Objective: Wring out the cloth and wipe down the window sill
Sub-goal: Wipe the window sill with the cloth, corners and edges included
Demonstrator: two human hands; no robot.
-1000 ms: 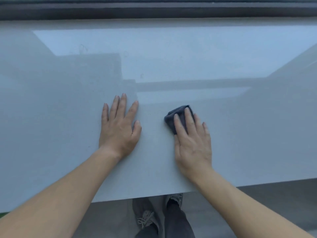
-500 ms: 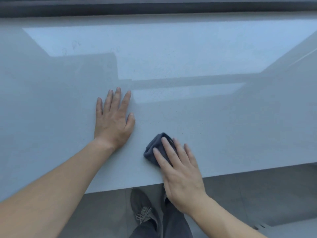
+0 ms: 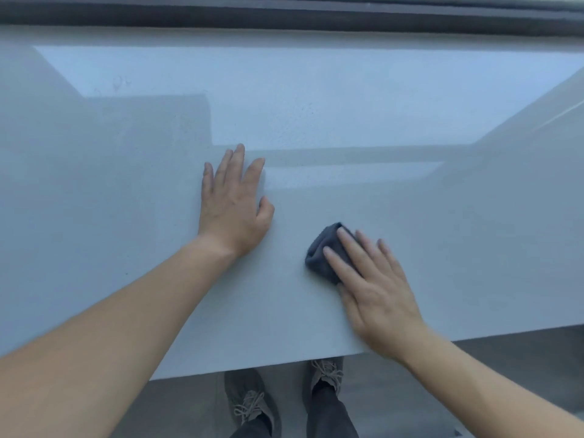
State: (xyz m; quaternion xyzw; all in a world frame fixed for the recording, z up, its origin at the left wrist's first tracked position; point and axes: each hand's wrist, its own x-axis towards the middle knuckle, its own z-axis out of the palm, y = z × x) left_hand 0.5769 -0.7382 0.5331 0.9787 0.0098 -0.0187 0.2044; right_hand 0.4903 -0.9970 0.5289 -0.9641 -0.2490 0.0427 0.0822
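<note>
Pale grey and glossy, the sill (image 3: 410,216) fills most of the view, running left to right. It mirrors a bright patch of sky and some dim straight-edged shapes. Along its far edge lies a dark window frame (image 3: 284,17).

On the sill, right of centre and nearer the front edge than the frame, lies the cloth (image 3: 322,251). It is dark grey and bunched into a small folded wad. The part that shows is longer from near to far than from side to side. It leans a little, with its far end pointing up towards the frame and slightly right, and its rounded fold faces left. How far it reaches to the right I cannot tell, since that side is covered.

The right hand (image 3: 376,295) lies flat on the cloth, its straight fingers (image 3: 346,248) spread and pointing away and to the left. The first two fingers press on the wad, which sticks out past them on the left and beyond their tips. The heel of the hand is close to the sill's front edge.

The left hand (image 3: 232,210) is well apart from the cloth, to its left and a little farther in. It rests palm down on the bare sill, released and holding nothing, with its fingers straight and pointing at the frame.

Below the front edge are a grey floor (image 3: 474,374) and two grey laced shoes (image 3: 249,403) with dark trouser legs above them.
</note>
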